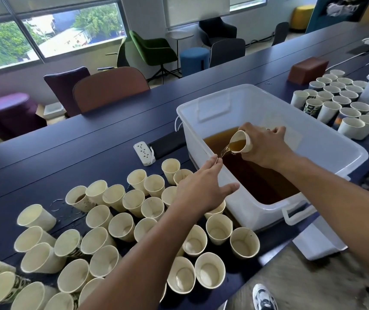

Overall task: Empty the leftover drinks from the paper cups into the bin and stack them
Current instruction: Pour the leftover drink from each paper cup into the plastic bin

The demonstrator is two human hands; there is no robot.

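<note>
The right hand (266,145) gripped a paper cup (241,141), fingers curled round its wall, and held it tipped on its side over the white plastic bin (326,139); a thin stream of brown drink (225,151) ran from the cup's lip into the brown liquid (252,173) already pooled in the bin. The left hand (203,186) reached forward over the near-left rim of the bin with its fingers straight and loosely apart, the thumb spread toward the bin, and it held nothing; whether its fingertips touched the rim could not be told.

The bin stood on a dark blue table (78,148); to its left, under the left forearm, a crowd of emptied cups (120,227) stood upright and close together, cream inside, some with stained bottoms, and one near the far-left side of the group (78,199) seemed to hold a little brown liquid; none of these was stacked. Beyond the bin to the right another cluster of upright paper cups (340,101) stood packed together; what they held could not be made out.

A white power strip (144,153) lay on the table just left of the bin, next to a black flat object (167,142); a brown box (307,70) sat farther along the table. A white sneaker (264,297) showed on the floor below.
</note>
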